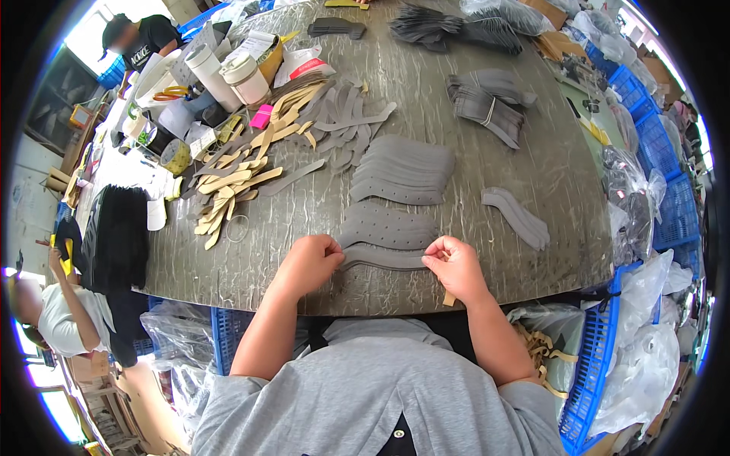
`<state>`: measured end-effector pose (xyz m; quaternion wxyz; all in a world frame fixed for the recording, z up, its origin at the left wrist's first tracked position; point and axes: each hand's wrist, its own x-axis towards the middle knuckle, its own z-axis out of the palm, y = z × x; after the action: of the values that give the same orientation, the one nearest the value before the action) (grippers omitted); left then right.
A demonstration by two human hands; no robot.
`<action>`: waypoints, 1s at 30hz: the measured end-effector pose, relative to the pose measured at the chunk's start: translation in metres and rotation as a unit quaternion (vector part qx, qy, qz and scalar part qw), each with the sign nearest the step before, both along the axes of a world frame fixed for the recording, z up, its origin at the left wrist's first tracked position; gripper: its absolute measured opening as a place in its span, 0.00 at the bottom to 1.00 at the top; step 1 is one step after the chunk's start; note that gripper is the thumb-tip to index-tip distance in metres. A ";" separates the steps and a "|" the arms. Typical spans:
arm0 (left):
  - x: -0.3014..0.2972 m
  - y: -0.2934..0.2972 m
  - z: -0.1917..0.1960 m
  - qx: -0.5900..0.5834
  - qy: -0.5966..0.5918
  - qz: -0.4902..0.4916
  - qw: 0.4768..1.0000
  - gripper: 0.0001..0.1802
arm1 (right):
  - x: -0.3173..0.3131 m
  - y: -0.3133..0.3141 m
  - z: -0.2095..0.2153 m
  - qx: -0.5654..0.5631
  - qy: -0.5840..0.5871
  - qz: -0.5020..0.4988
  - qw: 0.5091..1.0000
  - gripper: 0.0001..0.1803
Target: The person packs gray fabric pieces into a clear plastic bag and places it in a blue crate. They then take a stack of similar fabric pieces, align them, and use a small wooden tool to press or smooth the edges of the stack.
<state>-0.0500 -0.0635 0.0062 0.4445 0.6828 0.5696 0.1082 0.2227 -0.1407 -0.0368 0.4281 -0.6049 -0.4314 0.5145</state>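
Observation:
A curved grey strip (pixel 384 258) lies level at the near edge of the table, held at both ends. My left hand (pixel 313 262) pinches its left end between thumb and fingers. At the right end, my right hand (pixel 456 267) is closed in the same way. A short tan strip (pixel 449 299) pokes out beneath my right hand; whether I grip it is hidden. Just beyond the held strip, grey strips with small holes (pixel 388 226) lie overlapped in a fan. Farther off sits a larger fanned stack of grey strips (pixel 403 169).
Loose tan and grey strips (pixel 228 186) are heaped at left, near a white jar (pixel 245 80). A small grey stack (pixel 517 217) lies at right, with a banded bundle (pixel 490 106) beyond. Blue crates (pixel 595 357) flank the table (pixel 563 258). Two people are at left.

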 end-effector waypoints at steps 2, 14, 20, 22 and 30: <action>0.000 0.002 -0.002 -0.001 0.010 -0.010 1.000 0.07 | 0.001 0.001 -0.001 -0.010 -0.011 -0.004 1.000 0.05; 0.001 0.007 -0.006 -0.055 0.010 -0.020 0.998 0.07 | 0.002 0.002 -0.006 0.003 -0.091 0.005 0.996 0.06; 0.001 0.008 -0.008 -0.065 0.014 -0.017 0.998 0.07 | 0.000 0.002 -0.006 0.029 -0.128 0.001 0.991 0.07; 0.000 0.009 -0.008 -0.070 0.018 -0.015 0.997 0.06 | -0.001 0.002 -0.004 0.039 -0.141 0.002 0.989 0.07; 0.002 0.007 -0.009 -0.006 0.043 -0.042 0.998 0.08 | -0.007 -0.001 0.005 0.068 -0.230 0.024 0.971 0.09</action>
<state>-0.0484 -0.0565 -0.0031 0.4280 0.7072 0.5599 0.0563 0.2160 -0.1419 -0.0320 0.3448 -0.6660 -0.5665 0.3415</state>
